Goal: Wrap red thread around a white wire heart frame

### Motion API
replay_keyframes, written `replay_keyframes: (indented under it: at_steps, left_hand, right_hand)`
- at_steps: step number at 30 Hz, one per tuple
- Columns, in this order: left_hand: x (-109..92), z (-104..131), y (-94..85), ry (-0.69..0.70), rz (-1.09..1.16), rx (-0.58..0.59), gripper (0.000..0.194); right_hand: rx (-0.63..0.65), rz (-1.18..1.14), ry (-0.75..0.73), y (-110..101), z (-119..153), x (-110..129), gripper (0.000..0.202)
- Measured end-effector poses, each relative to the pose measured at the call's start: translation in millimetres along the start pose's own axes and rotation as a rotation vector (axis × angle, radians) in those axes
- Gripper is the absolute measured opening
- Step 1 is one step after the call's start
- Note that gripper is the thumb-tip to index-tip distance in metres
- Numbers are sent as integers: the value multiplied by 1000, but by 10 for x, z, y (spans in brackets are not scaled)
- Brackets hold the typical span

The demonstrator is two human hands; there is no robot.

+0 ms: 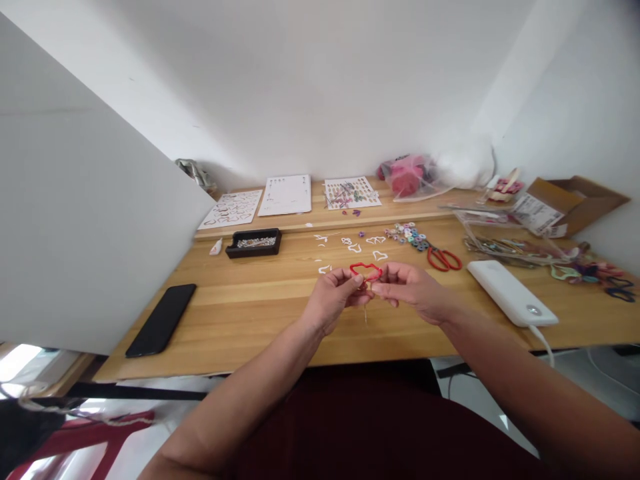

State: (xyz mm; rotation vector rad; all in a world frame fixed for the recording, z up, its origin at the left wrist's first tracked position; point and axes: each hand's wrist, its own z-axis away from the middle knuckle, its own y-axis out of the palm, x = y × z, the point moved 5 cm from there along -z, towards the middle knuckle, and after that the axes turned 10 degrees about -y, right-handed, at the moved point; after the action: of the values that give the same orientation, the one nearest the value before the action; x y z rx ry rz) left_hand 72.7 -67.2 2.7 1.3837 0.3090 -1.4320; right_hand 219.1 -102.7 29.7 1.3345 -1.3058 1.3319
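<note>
Left hand [333, 297] and right hand [411, 288] meet near the front edge of the wooden desk [240, 313], both closed in a pinch on a small red outline [365, 266] held between them, above the desktop. It is a thin, bright red loop with an open middle; its upper edge is wavy, dipping at the centre, and fingers cover part of its lower side. A thin pale strand [366, 315] hangs below the fingers; where its upper end goes is hidden.

Beyond the hands lie white cut-out outlines [380, 255], with red-handled scissors [443, 259] and a cluster of small spools [407, 233] to their right. A white power bank [511, 292] lies to the right of the right hand. Toward the left are a black tray [254, 243] of small pieces, a small white tube [216, 247] and a black phone [161, 320].
</note>
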Motion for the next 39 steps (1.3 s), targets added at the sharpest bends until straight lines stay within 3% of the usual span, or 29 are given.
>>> replay_keyframes:
  at_steps: [5,11,18,25,32,39]
  left_hand:
    - [31,92,38,1,-18,18,37]
    - [68,179,101,5,-10,-6,40]
    - [107,180,130,-11,-12,20,34]
    - [147,159,68,-51,55,31,35]
    - [124,233,86,-14,-27,15,35]
    - [152,236,114,32,-223,-51,24]
  right_hand:
    - [-101,-34,-79,78,64,-35,27]
    - [-113,85,-168,81,144,29,27]
    - [-128,225,-173,70,197,91,27]
    - [-133,99,-89,51,206,-22,30]
    - [-122,130,-112,56,193,46,30]
    - [-187,367,-200,64,159,149,30]
